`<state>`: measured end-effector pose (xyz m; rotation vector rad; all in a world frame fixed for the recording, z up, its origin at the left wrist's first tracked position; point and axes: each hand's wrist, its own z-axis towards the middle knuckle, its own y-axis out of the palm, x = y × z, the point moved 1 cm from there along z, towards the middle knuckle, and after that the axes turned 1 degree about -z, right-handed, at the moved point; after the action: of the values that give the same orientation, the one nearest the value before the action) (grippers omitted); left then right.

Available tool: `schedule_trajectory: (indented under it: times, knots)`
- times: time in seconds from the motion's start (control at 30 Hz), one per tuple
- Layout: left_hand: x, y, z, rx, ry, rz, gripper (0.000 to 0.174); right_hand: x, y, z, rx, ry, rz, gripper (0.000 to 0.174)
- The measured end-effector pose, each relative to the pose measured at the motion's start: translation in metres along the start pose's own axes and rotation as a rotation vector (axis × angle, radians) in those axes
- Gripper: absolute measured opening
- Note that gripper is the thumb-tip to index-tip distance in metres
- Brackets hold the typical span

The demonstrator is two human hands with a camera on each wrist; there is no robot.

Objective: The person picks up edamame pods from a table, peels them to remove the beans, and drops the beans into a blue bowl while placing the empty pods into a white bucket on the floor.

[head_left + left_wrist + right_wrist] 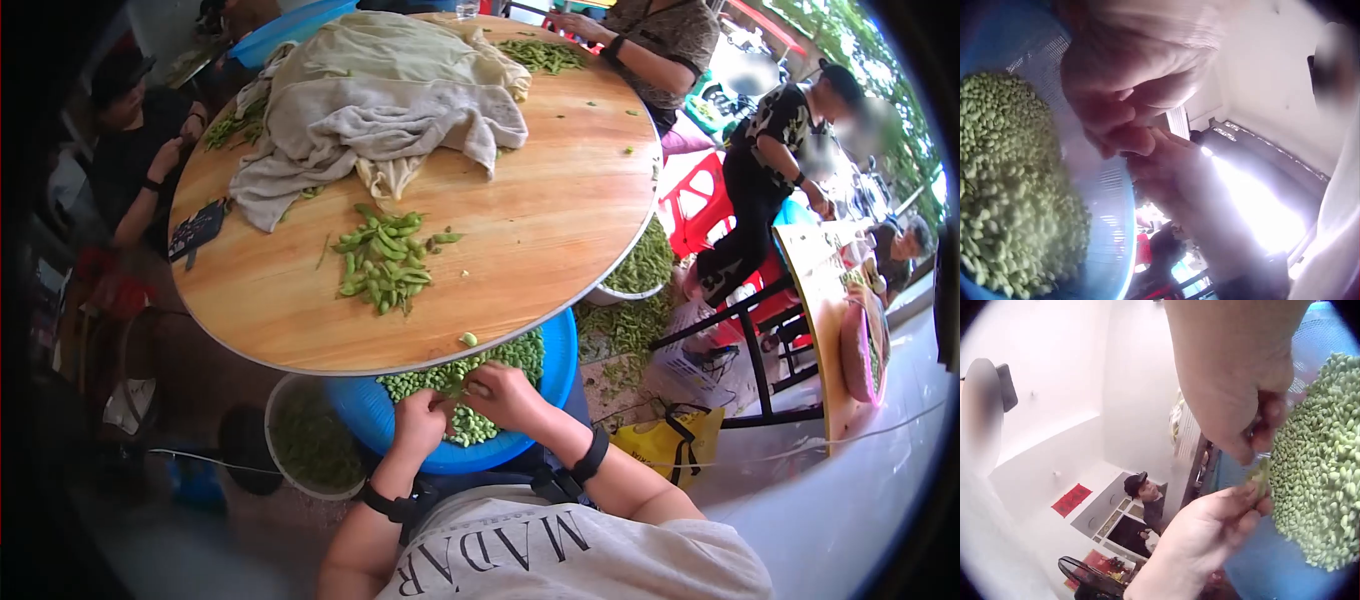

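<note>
A green pod (1261, 476) is held between the two hands, above shelled beans (520, 355) in a blue basket (560, 365). My left hand (420, 422) pinches its lower end between thumb and finger, as the right wrist view shows. The right hand (508, 398) has curled fingers at the other end, thumb and finger on the pod. In the left wrist view the left hand (1138, 75) and right hand (1179, 181) meet beside the basket's rim, and the pod is hidden.
Unshelled pods (385, 262) lie on the round wooden table (560, 220), with cloths (370, 120) behind and a dark phone-like object (197, 230) at left. Below left stands a bucket (315, 435); a yellow bag (670, 440) lies at right. Several people sit or stand around.
</note>
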<state>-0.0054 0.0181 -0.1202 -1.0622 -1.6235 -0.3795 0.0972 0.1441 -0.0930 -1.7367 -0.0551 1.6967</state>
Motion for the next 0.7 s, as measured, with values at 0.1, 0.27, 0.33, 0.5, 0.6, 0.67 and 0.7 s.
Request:
schedule_trajectory:
  times: [0.1, 0.27, 0.33, 0.5, 0.6, 0.67, 0.7]
  knots:
    - [-0.002, -0.001, 0.004, -0.115, -0.078, -0.102, 0.012, 0.009, 0.004, 0.004, -0.076, -0.062, 0.09, 0.022]
    - [0.001, -0.007, 0.003, -0.262, -0.124, -0.363, 0.019, 0.016, -0.002, 0.011, -0.24, 0.003, 0.138, 0.022]
    - [0.001, -0.006, 0.001, -0.215, -0.135, -0.388, 0.019, 0.017, 0.0, 0.014, -0.187, -0.074, 0.112, 0.019]
    - [0.0, -0.011, 0.003, 0.018, 0.016, -0.019, 0.017, 0.03, -0.003, 0.013, -0.068, 0.306, 0.374, 0.018]
    - [0.008, -0.009, -0.008, 0.058, 0.089, -0.004, 0.017, 0.024, -0.008, 0.012, -0.172, 0.507, 0.513, 0.02]
    - [0.008, -0.005, -0.01, 0.072, 0.216, 0.113, 0.02, 0.025, -0.003, 0.011, -0.222, 0.556, 0.632, 0.021]
    - [0.006, -0.005, -0.013, 0.082, 0.314, 0.22, 0.021, 0.025, -0.002, 0.009, -0.234, 0.579, 0.645, 0.021]
